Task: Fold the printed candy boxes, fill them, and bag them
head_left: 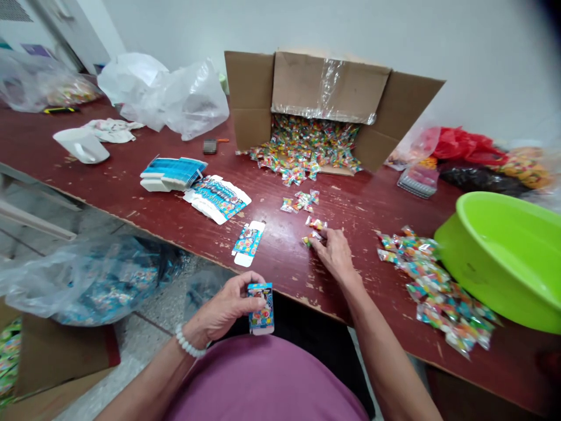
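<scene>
My left hand (225,307) is closed around a small blue printed box (261,308), held upright just above my lap near the table's front edge. My right hand (333,252) reaches onto the dark red table (272,251), its fingers pinched on a few small colourful candy packets (314,233). A folded blue box (248,242) lies flat on the table between the two hands. More loose packets (300,200) lie a little beyond my right hand.
A cardboard carton (324,93) on its side spills candy packets at the back. A green basin (508,257) and a heap of packets (433,286) sit right. Flat box blanks (217,197) and a stacked pile (172,173) lie left, beside a white cup (81,144) and plastic bags (175,96).
</scene>
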A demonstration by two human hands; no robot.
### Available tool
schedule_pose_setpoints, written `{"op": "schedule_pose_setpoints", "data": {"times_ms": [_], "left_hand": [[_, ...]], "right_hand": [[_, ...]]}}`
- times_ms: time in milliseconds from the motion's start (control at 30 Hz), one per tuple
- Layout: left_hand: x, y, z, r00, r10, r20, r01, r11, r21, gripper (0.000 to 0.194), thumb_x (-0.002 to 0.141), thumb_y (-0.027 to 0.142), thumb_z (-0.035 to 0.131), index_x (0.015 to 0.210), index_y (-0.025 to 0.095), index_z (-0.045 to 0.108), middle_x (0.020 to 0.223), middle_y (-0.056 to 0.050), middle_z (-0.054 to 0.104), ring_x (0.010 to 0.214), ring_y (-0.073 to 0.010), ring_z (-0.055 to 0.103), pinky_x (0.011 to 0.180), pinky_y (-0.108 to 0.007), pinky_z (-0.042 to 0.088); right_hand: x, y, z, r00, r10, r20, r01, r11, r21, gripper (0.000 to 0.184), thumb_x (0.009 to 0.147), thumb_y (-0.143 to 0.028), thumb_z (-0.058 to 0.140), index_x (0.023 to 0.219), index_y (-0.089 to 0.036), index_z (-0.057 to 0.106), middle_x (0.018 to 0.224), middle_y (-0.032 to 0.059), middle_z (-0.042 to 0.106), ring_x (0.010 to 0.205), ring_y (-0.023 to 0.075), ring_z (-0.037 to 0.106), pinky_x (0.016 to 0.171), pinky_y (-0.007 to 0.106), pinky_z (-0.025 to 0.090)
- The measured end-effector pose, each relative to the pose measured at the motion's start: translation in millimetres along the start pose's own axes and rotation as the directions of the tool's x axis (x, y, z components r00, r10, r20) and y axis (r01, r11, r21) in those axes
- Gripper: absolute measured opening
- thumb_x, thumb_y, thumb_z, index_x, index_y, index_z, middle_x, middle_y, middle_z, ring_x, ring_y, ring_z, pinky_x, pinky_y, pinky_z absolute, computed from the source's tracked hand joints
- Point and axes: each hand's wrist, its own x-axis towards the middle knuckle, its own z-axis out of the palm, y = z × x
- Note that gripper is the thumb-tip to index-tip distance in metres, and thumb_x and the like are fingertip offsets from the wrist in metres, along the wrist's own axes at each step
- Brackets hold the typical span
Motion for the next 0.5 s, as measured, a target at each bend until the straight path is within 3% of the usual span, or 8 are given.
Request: {"op": "schedule_pose_setpoints", "data": {"times_ms": [67,133,233,333,433,500], "left_hand": [[-4.8,-1.3,-10.4,1.0,-0.024,0.007,0.023,0.993,0.115,0.044,0.069,0.029,0.082,0.105,0.021,0.058,0.085,0.003,0.059,0.074,-0.0125,0.055,0.071,-0.025,0.047],[-10.9,-1.0,-24.7,0.997,-0.066,0.032,0.051,0.936,0.347,0.047,0.07,0.028,0.078,0.114,0.022,0.062,0.091,0.001,0.061,0.08,-0.0149,0.056,0.075,-0.027,0.047],[-21.7,-0.8,-52.3,0.993,-0.121,0.008,0.081,0.714,0.695,0.042,0.071,0.031,0.074,0.112,0.023,0.072,0.098,-0.003,0.066,0.091,-0.0217,0.06,0.082,-0.031,0.047],[-31.6,-5.6,-79.1,0.981,-0.188,-0.047,0.148,0.57,0.808,0.034,0.064,0.028,0.076,0.097,0.023,0.077,0.092,-0.004,0.069,0.086,-0.0247,0.063,0.074,-0.03,0.048],[-36.8,-11.8,-93.7,0.936,-0.351,0.026,0.224,0.65,0.726,0.028,0.064,0.03,0.076,0.09,0.021,0.072,0.072,0.0,0.064,0.064,-0.0183,0.058,0.057,-0.026,0.043],[-37.0,-11.8,-92.8,0.933,-0.34,0.119,0.205,0.772,0.601,0.031,0.071,0.038,0.075,0.094,0.02,0.066,0.072,0.002,0.062,0.062,-0.0148,0.055,0.057,-0.024,0.042]], "right_hand": [[3.3,9.6,2.7,0.997,0.078,0.029,-0.078,0.997,0.016,0.029,0.077,-0.041,0.073,0.095,-0.018,0.073,0.101,0.0138,0.07,0.1,0.0326,0.062,0.092,0.045,0.045],[5.2,14.5,4.9,0.992,0.118,0.052,-0.122,0.99,0.065,0.022,0.073,-0.039,0.075,0.085,-0.021,0.073,0.089,0.0084,0.071,0.088,0.0286,0.065,0.085,0.041,0.047],[8.5,16.4,5.7,0.98,0.179,0.085,-0.192,0.965,0.181,0.017,0.069,-0.037,0.075,0.076,-0.022,0.07,0.074,0.0029,0.07,0.074,0.0234,0.065,0.075,0.035,0.048],[7.7,11.0,3.6,0.971,0.21,0.113,-0.236,0.908,0.346,0.026,0.067,-0.044,0.073,0.078,-0.02,0.068,0.074,0.0032,0.071,0.069,0.0205,0.064,0.068,0.032,0.048],[-3.6,-5.0,-1.5,0.964,0.203,0.17,-0.262,0.833,0.487,0.04,0.064,-0.053,0.074,0.082,-0.018,0.067,0.074,0.0038,0.07,0.063,0.0178,0.062,0.061,0.03,0.047],[-16.5,-20.8,-6.4,0.955,0.177,0.24,-0.286,0.77,0.57,0.044,0.063,-0.056,0.076,0.085,-0.018,0.068,0.074,0.0031,0.07,0.059,0.0158,0.06,0.056,0.028,0.046]]}}
